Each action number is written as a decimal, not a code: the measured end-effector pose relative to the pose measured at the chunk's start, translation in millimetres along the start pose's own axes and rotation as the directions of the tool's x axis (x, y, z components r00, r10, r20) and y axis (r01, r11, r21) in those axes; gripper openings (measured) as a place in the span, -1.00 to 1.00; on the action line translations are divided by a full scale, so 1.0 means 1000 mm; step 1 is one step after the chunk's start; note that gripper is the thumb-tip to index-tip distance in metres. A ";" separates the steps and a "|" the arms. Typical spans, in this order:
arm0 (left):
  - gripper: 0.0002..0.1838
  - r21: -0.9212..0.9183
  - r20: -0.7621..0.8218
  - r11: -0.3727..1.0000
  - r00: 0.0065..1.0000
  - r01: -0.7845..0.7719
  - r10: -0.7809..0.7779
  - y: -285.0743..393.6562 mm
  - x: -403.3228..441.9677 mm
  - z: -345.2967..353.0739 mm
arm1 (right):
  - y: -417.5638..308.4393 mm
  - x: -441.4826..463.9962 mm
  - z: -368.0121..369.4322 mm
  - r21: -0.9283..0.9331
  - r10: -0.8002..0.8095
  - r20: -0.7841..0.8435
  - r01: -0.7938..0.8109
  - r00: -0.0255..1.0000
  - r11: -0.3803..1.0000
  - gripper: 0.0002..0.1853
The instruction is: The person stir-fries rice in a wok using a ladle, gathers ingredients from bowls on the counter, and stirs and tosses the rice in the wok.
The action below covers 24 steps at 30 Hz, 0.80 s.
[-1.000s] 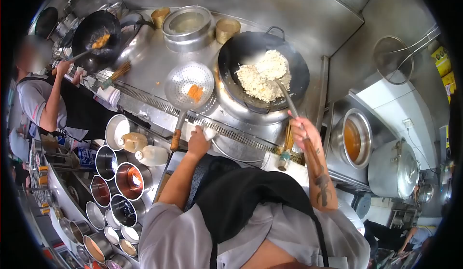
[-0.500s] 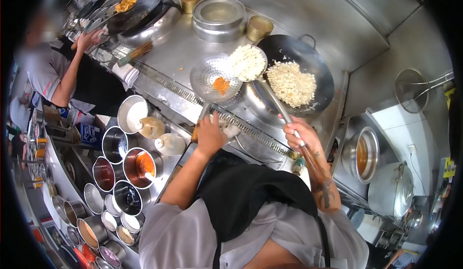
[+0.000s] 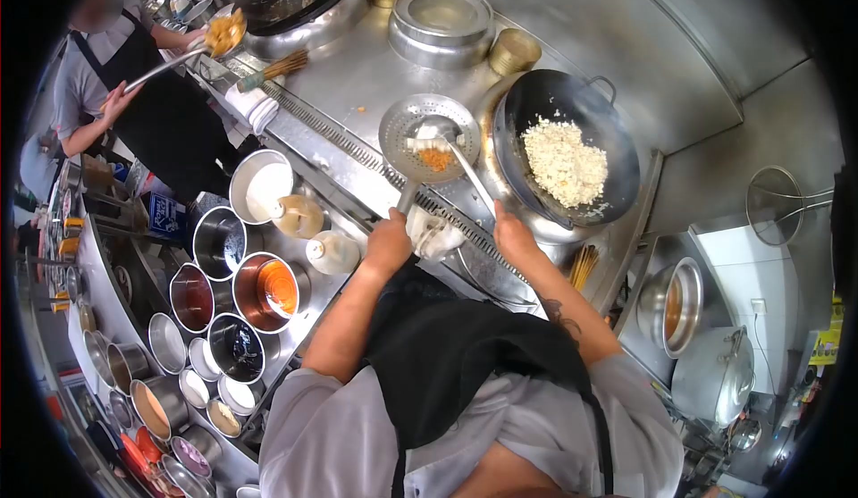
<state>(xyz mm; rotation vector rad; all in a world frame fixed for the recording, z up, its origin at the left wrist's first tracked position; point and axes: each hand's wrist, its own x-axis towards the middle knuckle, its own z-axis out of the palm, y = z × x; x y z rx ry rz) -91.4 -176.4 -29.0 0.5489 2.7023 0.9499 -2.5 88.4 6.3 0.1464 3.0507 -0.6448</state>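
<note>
My left hand (image 3: pixel 390 243) is closed around the handle of a perforated skimmer (image 3: pixel 407 103), which rests over the steel counter. Small orange bits (image 3: pixel 435 159) lie in the skimmer's bowl. My right hand (image 3: pixel 517 233) grips a ladle (image 3: pixel 470 173) by its long handle; the ladle's head is down inside the skimmer, beside the orange bits. Some whitish food shows around that head, though its exact shape is unclear. To the right, a black wok (image 3: pixel 617 163) sits on a burner, with a heap of white rice (image 3: pixel 565 163) in it.
Left of me stand several steel pots with sauces (image 3: pixel 280 288) and two plastic bottles (image 3: pixel 332 253). A lidded steel pot (image 3: pixel 441 25) and tins (image 3: pixel 516 52) stand behind. At far left, a co-worker (image 3: pixel 147 78) holds a ladle of food. A bamboo brush (image 3: pixel 583 267) lies right.
The ladle, earlier heaped with white rice, has moved left into the skimmer, and the wok's rice looks whiter. My left hand has closed on the skimmer handle. The co-worker's ladle has shifted off their wok.
</note>
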 end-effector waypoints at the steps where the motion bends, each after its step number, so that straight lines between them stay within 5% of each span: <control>1: -0.70 0.000 -0.016 1.000 1.000 0.008 -0.008 0.000 0.000 0.002 | 0.005 0.007 0.008 -0.043 -0.039 -0.013 0.038 0.999 0.998 -0.47; 5: -0.68 -0.002 -0.027 0.999 0.998 0.049 -0.049 0.001 -0.002 0.007 | -0.022 0.010 -0.020 0.054 0.054 -0.075 -0.050 0.996 0.997 -0.47; 11: -0.62 0.052 -0.024 0.998 0.999 -0.024 0.025 -0.017 0.003 0.025 | 0.000 -0.012 -0.052 0.223 -0.071 -0.440 0.186 0.895 0.957 -0.46; 12: -0.64 0.066 -0.042 0.998 0.999 -0.018 0.021 -0.017 0.002 0.024 | -0.009 -0.022 -0.067 0.421 0.095 -0.394 0.088 0.914 0.903 -0.46; 13: -0.66 0.080 -0.058 0.997 0.998 -0.018 0.023 -0.016 0.002 0.023 | -0.015 -0.036 -0.091 0.519 0.386 -0.126 -0.271 0.914 0.811 -0.46; 19: -0.39 0.205 -0.058 0.968 0.986 -0.141 0.156 -0.010 -0.004 0.020 | 0.092 -0.082 -0.130 0.224 0.279 -0.504 -0.189 0.817 0.956 -0.47; 24: -0.25 0.113 -0.204 0.944 0.923 -0.309 0.327 0.042 -0.023 -0.005 | 0.150 -0.088 -0.158 0.364 0.626 -0.297 -0.520 0.721 0.772 -0.40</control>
